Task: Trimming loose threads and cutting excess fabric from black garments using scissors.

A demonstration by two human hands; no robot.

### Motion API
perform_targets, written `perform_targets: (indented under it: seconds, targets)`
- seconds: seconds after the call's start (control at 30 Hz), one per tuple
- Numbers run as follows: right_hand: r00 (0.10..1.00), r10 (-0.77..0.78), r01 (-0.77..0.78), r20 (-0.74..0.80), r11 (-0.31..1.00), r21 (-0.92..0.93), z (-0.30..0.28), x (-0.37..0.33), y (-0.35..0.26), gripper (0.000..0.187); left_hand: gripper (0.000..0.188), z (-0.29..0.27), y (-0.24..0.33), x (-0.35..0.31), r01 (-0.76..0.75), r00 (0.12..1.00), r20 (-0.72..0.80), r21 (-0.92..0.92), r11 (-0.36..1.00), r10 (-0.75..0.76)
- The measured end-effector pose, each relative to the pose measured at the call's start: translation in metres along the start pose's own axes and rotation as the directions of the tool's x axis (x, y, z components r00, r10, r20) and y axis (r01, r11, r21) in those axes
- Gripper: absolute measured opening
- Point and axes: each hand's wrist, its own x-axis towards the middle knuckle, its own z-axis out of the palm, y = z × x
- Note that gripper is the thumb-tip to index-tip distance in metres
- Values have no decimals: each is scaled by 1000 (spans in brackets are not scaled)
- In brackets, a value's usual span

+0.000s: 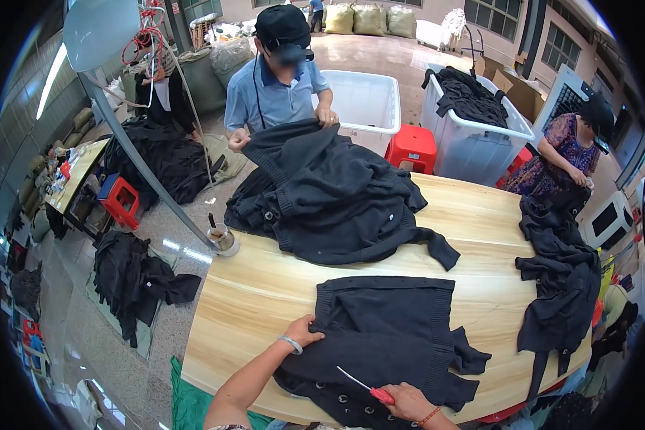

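Observation:
A black knitted cardigan (380, 326) with ribbed edges and a row of buttons lies on the wooden table before me, its ribbed hem at the far side. My left hand (304, 332) pinches the garment's left edge, thumb on top and the other fingers partly hidden. Low over the buttoned part, my right hand (408, 403) grips a red-handled tool (381, 395) with a long, thin metal shaft pointing up and to the left. Its exact kind cannot be made out. The shaft's tip (340, 368) is over the dark knit; whether it touches the cloth is unclear.
Across the wooden table (244, 304), a person in a blue shirt handles a pile of black knitwear (344, 201). At right, another person holds black garments (562, 287). A cup (223, 240) stands at the left edge, near a slanting metal pole (147, 161). White bins (473, 136) stand beyond.

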Motion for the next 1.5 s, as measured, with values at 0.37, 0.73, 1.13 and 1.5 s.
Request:
perform_targets:
  seconds: [0.37,0.73,1.13,1.5]
  targets:
    - [940,-140,57,311,964,260,19,24,-46,48,43,-54,164,-77,-326,895,55,-596,734,443]
    - [948,-106,147,-301,982,116,14,26,36,56,33,-142,215,-155,-460,630,-81,-840,287,772]
    - [585,-388,-186,-712,790,-584,-210,14,103,40,22,-154,242,-59,-529,830,-426,-807,263,361]
    - [955,-28,-116,-297,882,-456,-207,137,56,36,39,-170,101,96,-498,842,-514,-623,603,164]
